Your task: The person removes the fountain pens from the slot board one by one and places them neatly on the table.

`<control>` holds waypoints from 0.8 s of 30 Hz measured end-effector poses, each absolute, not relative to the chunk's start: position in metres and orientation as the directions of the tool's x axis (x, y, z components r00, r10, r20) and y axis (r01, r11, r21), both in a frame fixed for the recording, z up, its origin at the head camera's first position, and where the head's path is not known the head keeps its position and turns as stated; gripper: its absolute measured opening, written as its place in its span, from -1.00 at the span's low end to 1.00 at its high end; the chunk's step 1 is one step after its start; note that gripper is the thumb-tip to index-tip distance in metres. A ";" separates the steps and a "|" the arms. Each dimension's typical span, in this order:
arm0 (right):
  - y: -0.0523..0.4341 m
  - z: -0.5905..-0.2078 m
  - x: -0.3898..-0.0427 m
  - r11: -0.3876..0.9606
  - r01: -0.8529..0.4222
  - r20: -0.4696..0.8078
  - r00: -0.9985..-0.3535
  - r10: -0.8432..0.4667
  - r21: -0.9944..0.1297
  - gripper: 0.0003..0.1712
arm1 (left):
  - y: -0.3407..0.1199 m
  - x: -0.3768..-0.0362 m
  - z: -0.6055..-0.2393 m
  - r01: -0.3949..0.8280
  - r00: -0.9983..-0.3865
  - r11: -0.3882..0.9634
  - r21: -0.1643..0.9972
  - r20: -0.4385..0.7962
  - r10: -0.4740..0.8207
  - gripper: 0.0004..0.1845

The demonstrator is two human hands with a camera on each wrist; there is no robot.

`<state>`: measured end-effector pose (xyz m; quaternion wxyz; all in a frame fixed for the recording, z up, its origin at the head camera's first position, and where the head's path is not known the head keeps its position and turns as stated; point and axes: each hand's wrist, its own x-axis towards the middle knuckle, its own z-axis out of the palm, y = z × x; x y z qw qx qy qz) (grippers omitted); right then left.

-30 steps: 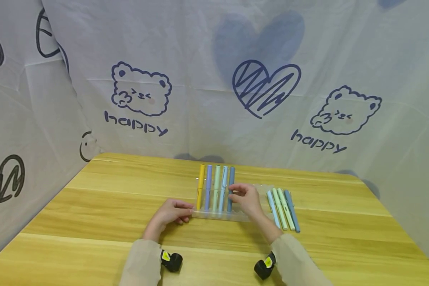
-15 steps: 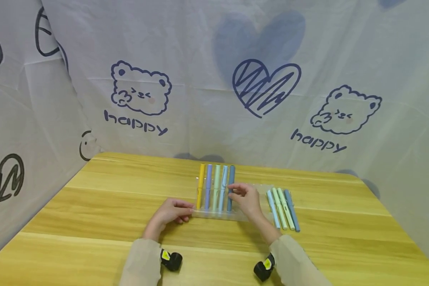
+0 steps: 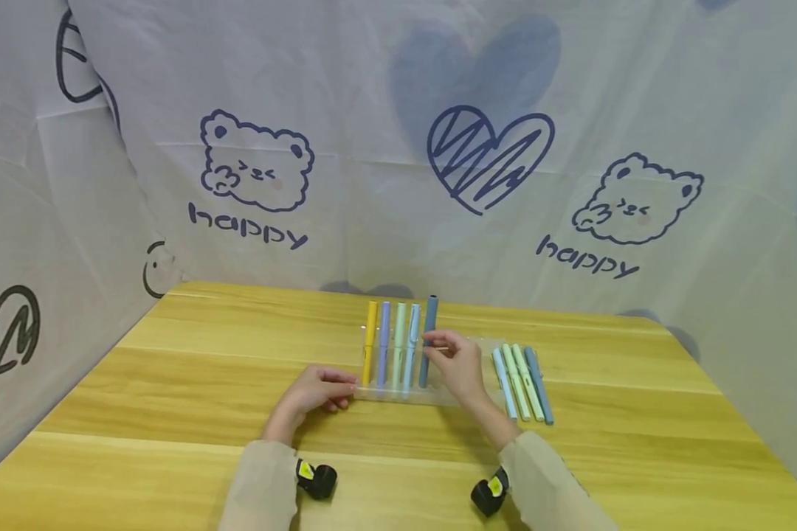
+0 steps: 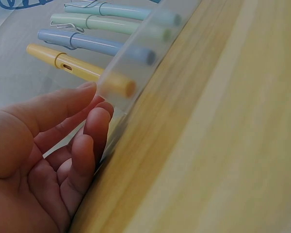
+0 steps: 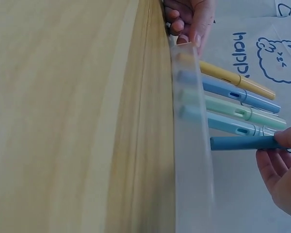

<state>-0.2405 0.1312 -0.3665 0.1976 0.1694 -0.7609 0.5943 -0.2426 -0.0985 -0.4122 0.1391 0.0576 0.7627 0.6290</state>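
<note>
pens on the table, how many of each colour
yellow pen: 1
lavender pen: 1
mint green pens: 3
light blue pens: 2
dark blue pens: 2
total: 9, five at the clear holder, four lying flat to its right

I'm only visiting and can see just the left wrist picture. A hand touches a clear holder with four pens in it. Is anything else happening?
Observer: Yes. The right hand pinches a fifth pen, a dark blue pen, at the right end of the row. It stands higher than the others.
Visitor: Is it in the holder?
Observer: Barely, if at all. In the right wrist view its lower end is at the upper edge of the clear pen holder, not down in a slot like the other four.
Visitor: Any more pens about?
Observer: A few loose pens, light blue, pale green and blue, lie flat on the wooden table to the right of the holder.
</note>
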 end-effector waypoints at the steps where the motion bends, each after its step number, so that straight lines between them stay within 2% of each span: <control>1: 0.130 -0.363 -0.238 0.236 -0.503 0.513 -0.858 -0.022 -0.832 -0.85 | -0.098 -0.243 -0.412 -0.087 -0.954 0.201 0.976 -0.139 0.265 -0.72; 6: 0.131 -0.355 -0.233 0.231 -0.540 0.551 -0.834 -0.020 -0.809 -0.83 | -0.099 -0.244 -0.414 -0.083 -0.952 0.195 0.977 -0.136 0.273 -0.71; 13: 0.141 -0.369 -0.245 0.220 -0.528 0.538 -0.843 -0.016 -0.820 -0.75 | -0.098 -0.242 -0.411 -0.101 -0.955 0.202 0.974 -0.152 0.254 -0.72; 24: 0.154 -0.366 -0.239 0.232 -0.527 0.538 -0.843 -0.018 -0.817 -0.74 | -0.098 -0.243 -0.411 -0.112 -0.955 0.207 0.972 -0.163 0.247 -0.72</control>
